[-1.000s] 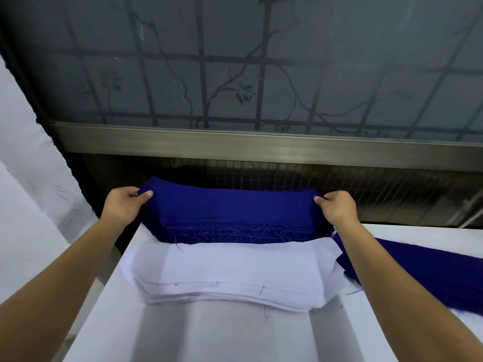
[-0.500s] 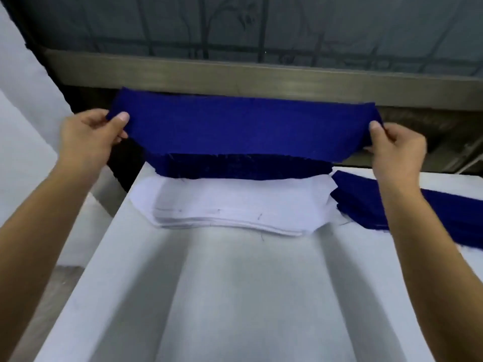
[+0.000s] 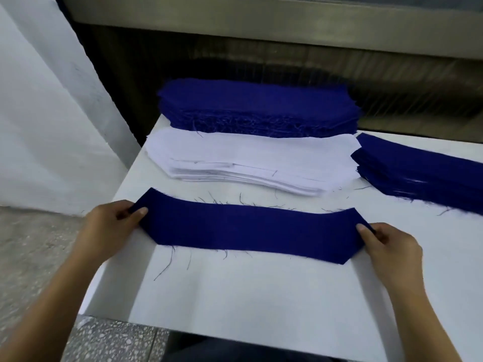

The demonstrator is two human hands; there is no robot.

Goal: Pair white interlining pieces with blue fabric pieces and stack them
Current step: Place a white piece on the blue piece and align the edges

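On the table (image 3: 248, 304) we note a thick blue stack (image 3: 258, 105) at the far edge and a white stack (image 3: 248, 155) against it; we judge most pairing remains. One blue piece (image 3: 251, 228) lies flat nearer us, unpaired, its ends pinched by the left hand (image 3: 109, 226) and right hand (image 3: 389, 246).

A garment workshop: thick stacks of identically cut blue fabric pieces (image 3: 258, 105) and white interlining pieces (image 3: 248, 155), edges frayed with loose threads, lie on a white table (image 3: 235, 296) above a terrazzo floor (image 3: 112, 343).
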